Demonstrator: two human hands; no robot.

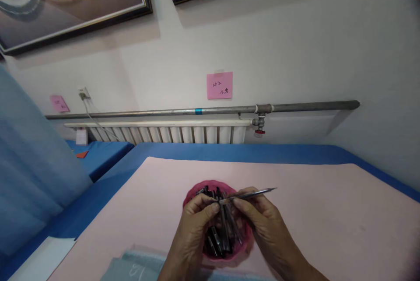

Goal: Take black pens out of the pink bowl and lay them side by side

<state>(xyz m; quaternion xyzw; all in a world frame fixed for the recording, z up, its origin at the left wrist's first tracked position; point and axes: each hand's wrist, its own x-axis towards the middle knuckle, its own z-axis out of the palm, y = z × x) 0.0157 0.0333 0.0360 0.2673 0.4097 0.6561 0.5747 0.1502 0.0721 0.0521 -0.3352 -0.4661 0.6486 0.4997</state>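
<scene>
Over a pink scalloped basket (pixel 207 183), both hands meet at a slim pen (pixel 257 193) with a clear and dark barrel. My right hand (pixel 267 219) grips it between thumb and fingers, its thin pointed end sticking out to the right. At the pen's left end, my left hand (pixel 193 224) is closed in a pinch; whether a separate small part sits between those fingertips is too small to tell. Several black and clear pens (pixel 225 230) lie jumbled in the basket below, partly hidden by the hands.
Pink sheeting (pixel 328 211) covers a blue table (pixel 262 153). A grey-blue cloth (pixel 138 265) lies at the front edge, with white paper (pixel 46 257) to the left. Behind stand a radiator (pixel 187 134) and a pipe with a red valve (pixel 260 132). A blue curtain (pixel 29 163) hangs left.
</scene>
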